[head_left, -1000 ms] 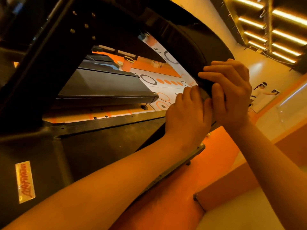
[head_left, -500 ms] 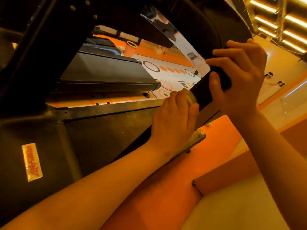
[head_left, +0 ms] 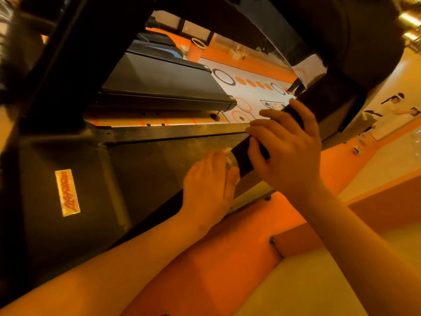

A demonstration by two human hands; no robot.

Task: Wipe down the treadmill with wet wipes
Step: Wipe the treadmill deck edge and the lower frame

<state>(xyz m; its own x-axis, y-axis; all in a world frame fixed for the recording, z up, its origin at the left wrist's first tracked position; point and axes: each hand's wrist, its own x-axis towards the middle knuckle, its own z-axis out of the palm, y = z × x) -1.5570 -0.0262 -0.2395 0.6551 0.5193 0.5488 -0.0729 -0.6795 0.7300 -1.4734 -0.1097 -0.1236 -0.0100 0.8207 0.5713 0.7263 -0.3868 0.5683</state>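
Along the sloping black handrail bar (head_left: 323, 96) of the dark treadmill (head_left: 75, 156), both bare hands are working close together. The right hand (head_left: 289, 151) is gripping the bar from above, its fingers curling over the top edge and its thumb pressing on the near face. Just below it, the left hand (head_left: 207, 190) is clutching a small crumpled pale wet wipe (head_left: 230, 159), fingers curled round it. It is pressing the wipe against the lower stretch of the same bar, just beside the right thumb.

The treadmill's matte black housing is filling the left of the view and is bearing a shiny rectangular gold label with red lettering (head_left: 67, 192), too blurred to read. Through the opening in the frame, a second dark grey treadmill deck (head_left: 159, 80) is lying flat beside a white floor mat printed with black rings and orange ovals (head_left: 250, 87). An orange cylinder with a yellow ring on top (head_left: 196, 50) is standing beyond the mat.

Glossy orange flooring (head_left: 205, 258) is running under the arms and meeting a pale cream surface (head_left: 319, 288) at lower right. Warm amber light is tinting everything, and bright strip lights (head_left: 410, 19) are glowing at upper right. A person in white clothing (head_left: 396, 103) is standing far off at the right edge.
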